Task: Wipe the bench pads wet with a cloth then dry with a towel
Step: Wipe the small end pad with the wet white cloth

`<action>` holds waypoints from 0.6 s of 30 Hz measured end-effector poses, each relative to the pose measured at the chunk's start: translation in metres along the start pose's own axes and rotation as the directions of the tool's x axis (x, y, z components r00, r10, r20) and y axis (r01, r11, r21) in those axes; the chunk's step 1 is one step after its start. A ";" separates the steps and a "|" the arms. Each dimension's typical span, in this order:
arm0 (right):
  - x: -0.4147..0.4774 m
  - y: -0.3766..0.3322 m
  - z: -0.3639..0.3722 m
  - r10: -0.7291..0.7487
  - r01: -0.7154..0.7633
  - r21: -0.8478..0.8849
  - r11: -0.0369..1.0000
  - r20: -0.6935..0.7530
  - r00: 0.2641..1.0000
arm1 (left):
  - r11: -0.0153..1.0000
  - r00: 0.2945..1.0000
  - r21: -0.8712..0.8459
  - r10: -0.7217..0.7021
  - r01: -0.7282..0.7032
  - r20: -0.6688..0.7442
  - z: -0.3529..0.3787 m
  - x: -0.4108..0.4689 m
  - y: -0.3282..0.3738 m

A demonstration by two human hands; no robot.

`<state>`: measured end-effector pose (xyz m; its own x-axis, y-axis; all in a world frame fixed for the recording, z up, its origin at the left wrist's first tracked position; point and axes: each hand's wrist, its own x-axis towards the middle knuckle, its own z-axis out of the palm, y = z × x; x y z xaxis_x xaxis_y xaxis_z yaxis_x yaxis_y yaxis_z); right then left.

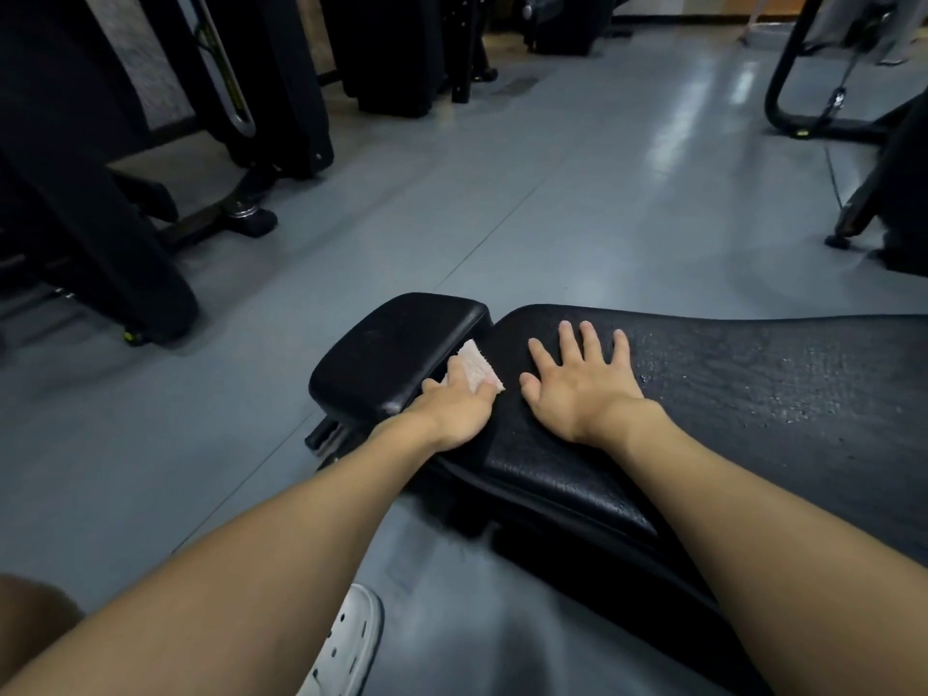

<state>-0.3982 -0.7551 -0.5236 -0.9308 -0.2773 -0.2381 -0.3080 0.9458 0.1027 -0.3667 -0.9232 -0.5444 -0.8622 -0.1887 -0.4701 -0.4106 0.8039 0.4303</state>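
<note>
A black bench has a small seat pad (386,354) on the left and a long back pad (728,394) running to the right; the long pad glistens with small droplets. A pale pink cloth (477,369) lies at the gap between the two pads. My left hand (459,406) grips the cloth, with its fingers tucked down into the gap and mostly hidden. Flat on the long pad rests my right hand (582,381), fingers spread and straight, holding nothing.
Grey gym floor (552,193) stretches beyond the bench. Black machine frames (125,233) stand at the left and back, and another frame (813,118) at the far right. My white clog (351,640) is on the floor below the bench.
</note>
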 end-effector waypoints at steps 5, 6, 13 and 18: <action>-0.005 0.003 -0.001 -0.024 0.024 0.022 0.999 -0.012 1.000 | 0.999 0.998 -0.030 -0.018 0.016 -0.059 0.006 -0.035 -0.017; -0.006 0.004 -0.002 -0.032 0.032 0.030 0.999 -0.009 0.999 | 0.999 0.995 0.015 0.035 -0.034 -0.095 0.001 -0.042 -0.019; -0.013 0.007 -0.003 -0.056 0.056 0.043 0.997 -0.021 0.998 | 0.975 0.906 0.125 0.217 -0.184 -0.363 -0.066 -0.056 -0.021; -0.009 0.004 -0.002 -0.039 0.039 0.054 0.998 0.000 0.999 | 0.934 0.830 0.160 0.356 -0.318 -0.429 -0.081 -0.022 -0.024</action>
<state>-0.3919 -0.7491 -0.5193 -0.9181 -0.3140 -0.2417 -0.3331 0.9420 0.0414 -0.3621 -0.9839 -0.4814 -0.9893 -0.1122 0.0935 -0.0617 0.9015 0.4283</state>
